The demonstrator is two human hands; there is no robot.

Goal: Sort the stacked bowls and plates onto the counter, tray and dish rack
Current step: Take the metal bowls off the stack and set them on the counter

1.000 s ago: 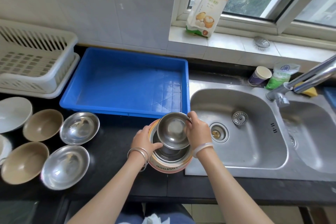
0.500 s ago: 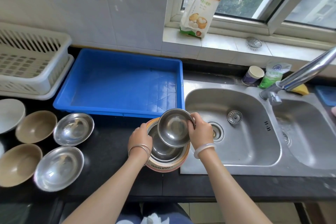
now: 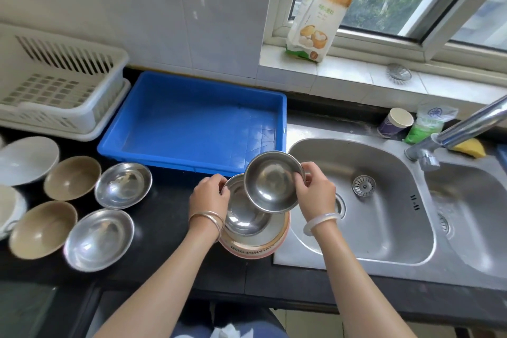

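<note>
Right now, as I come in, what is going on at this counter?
A person is taking apart a stack of bowls beside the sink. The right hand grips a small steel bowl by its rim, tilted above the stack. The left hand holds the rim of the larger steel bowl beneath, which sits in a printed bowl on the counter. Two steel bowls and two tan bowls lie to the left, in front of the blue tray and dish rack.

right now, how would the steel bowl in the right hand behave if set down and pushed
Probably light and stiff: the right hand holds the steel bowl by its rim alone. Likely slippery, being polished. Its rounded shape may let it rock.
</note>
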